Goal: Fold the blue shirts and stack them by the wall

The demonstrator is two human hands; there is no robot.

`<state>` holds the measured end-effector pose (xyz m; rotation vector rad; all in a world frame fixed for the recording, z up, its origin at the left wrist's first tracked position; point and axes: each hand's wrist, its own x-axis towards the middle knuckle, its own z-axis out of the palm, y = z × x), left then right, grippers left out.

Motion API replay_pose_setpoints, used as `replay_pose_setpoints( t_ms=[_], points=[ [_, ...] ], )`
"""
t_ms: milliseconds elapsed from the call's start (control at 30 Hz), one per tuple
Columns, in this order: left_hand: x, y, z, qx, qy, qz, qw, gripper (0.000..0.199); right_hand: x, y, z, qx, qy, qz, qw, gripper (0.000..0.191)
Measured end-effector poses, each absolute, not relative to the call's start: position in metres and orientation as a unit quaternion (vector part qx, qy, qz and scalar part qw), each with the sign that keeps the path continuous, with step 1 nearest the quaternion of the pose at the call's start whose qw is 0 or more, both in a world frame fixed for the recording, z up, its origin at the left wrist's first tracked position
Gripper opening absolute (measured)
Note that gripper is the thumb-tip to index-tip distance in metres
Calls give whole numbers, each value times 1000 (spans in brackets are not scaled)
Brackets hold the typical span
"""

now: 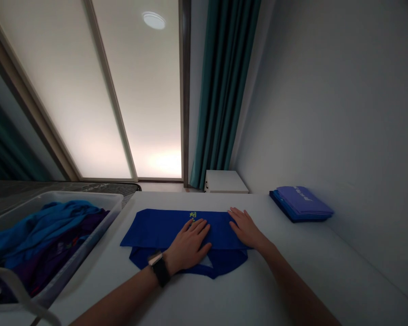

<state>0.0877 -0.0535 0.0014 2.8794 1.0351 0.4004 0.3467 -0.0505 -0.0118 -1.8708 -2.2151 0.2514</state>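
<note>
Left hand and right hand open flat, fingers spread, on part-folded royal-blue fabric shirt, smooth white table. Probably light, limp; grip at side edges.

Shirt: blue, folded, on white worktop, lettering at its 12 o'clock edge | left hand: flat on shirt's middle, watch at wrist | right hand: flat, 3 o'clock end | bin of clothes: 9 o'clock | folded stack: 2 o'clock | teal curtain: beyond, 1 o'clock
</note>
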Motion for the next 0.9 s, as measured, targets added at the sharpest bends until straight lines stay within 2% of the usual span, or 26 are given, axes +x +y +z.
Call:
replay_pose_setpoints(
  t_ms=[167, 267, 533, 667, 900],
  points=[
    [145, -63, 21, 949, 281, 141, 34, 29, 379, -45, -26, -627, -685, 194, 316, 50],
    [179, -65, 23, 959, 244, 144, 28, 18, 393, -44, -31, -619, -630, 245, 399, 46],
    [234, -67, 4, 977, 172, 129, 2, 17, 406, -44, -32, -589, -527, 317, 525, 35],
    [237, -64, -2, 976, 171, 133, 2, 17, 410, -42, -35, -581, -494, 331, 555, 37],
    [234, -62, -4, 965, 201, 155, 62, 19, 412, -37, -40, -573, -481, 330, 575, 37]
  ],
)
